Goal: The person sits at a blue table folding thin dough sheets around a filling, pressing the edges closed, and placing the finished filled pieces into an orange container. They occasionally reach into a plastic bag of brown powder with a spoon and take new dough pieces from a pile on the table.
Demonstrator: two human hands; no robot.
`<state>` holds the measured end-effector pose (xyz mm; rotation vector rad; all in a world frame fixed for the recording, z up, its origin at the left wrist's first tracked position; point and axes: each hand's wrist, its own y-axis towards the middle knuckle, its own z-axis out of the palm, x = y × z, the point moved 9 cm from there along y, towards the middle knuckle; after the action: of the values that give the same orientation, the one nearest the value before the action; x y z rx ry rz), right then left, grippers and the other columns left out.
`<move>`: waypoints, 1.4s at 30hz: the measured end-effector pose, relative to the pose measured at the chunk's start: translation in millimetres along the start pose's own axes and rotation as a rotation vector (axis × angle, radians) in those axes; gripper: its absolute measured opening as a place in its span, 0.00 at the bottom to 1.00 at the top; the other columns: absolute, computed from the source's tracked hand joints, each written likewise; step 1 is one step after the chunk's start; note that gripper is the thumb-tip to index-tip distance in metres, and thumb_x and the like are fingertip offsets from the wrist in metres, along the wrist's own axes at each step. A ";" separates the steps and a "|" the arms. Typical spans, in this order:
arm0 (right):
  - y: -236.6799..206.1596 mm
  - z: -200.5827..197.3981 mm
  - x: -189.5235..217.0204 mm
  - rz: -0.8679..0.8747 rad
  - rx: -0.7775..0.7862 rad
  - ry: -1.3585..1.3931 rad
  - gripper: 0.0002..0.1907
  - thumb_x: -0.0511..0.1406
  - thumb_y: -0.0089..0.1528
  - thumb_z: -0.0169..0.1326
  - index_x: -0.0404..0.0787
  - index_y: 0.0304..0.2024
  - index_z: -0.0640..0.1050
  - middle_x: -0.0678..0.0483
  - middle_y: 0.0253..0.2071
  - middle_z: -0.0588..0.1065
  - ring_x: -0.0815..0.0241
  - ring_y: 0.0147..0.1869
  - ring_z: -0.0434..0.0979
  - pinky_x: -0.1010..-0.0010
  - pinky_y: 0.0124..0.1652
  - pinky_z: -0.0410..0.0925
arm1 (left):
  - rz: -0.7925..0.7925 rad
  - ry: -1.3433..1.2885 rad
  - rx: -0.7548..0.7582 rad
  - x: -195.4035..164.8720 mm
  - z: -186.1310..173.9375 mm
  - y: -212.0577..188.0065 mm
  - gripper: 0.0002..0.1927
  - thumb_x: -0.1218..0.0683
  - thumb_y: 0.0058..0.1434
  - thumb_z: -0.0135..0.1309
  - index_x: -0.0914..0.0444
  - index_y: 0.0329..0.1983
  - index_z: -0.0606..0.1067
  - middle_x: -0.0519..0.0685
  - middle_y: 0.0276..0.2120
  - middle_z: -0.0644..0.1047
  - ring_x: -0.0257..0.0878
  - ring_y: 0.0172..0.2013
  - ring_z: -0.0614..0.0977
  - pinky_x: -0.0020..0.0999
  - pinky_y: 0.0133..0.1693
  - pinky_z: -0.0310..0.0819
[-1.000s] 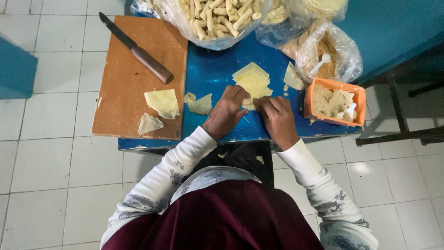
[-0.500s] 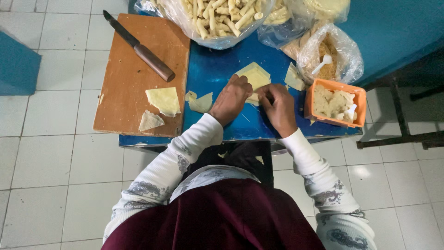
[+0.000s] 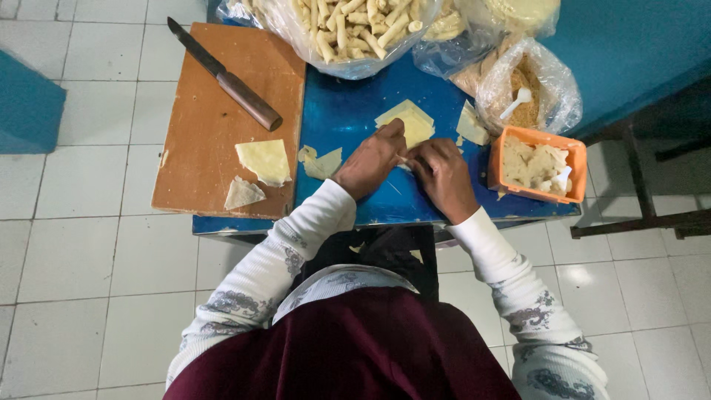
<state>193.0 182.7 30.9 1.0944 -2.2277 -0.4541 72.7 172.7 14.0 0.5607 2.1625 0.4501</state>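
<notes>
Left hand and right hand: both pinched together on a small rolled pastry wrapper, held just above the blue tabletop. Stack of pale wrapper sheets: touching the hands' far side. Wooden cutting board: left, bearing a knife and two wrapper pieces. Orange tub: right, filling inside. Clear bag of finished rolls: far edge.

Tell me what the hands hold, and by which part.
Both the left hand and right hand pinch a pale wrapper sheet at its near edge, on the blue table.
</notes>
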 end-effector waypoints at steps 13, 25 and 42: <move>9.0 9.4 -25.9 0.058 0.060 0.085 0.06 0.31 0.60 0.65 0.37 0.40 0.82 0.47 0.39 0.78 0.45 0.45 0.76 0.58 0.45 0.69 | -0.056 -0.016 0.007 5.9 -2.7 13.3 0.07 0.59 0.61 0.58 0.68 0.34 0.72 0.56 0.40 0.72 0.58 0.41 0.79 0.48 0.40 0.72; 1.9 6.0 -0.6 -0.047 -0.010 -0.088 0.08 0.31 0.60 0.64 0.39 0.42 0.81 0.50 0.41 0.77 0.47 0.46 0.73 0.58 0.45 0.67 | -0.082 0.039 -0.003 10.0 -0.6 10.4 0.06 0.61 0.63 0.52 0.71 0.36 0.70 0.60 0.45 0.70 0.61 0.46 0.76 0.49 0.45 0.72; 3.4 18.3 3.1 0.014 0.077 -0.589 0.25 0.31 0.64 0.50 0.48 0.65 0.74 0.54 0.63 0.65 0.50 0.59 0.63 0.56 0.53 0.58 | -0.125 0.133 -0.126 -25.5 -6.6 -30.7 0.15 0.63 0.64 0.54 0.70 0.53 0.70 0.60 0.53 0.68 0.58 0.52 0.73 0.49 0.50 0.71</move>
<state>177.6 182.9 20.1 1.0809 -2.7759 -0.7697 74.2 132.6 18.9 0.3314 2.2612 0.5640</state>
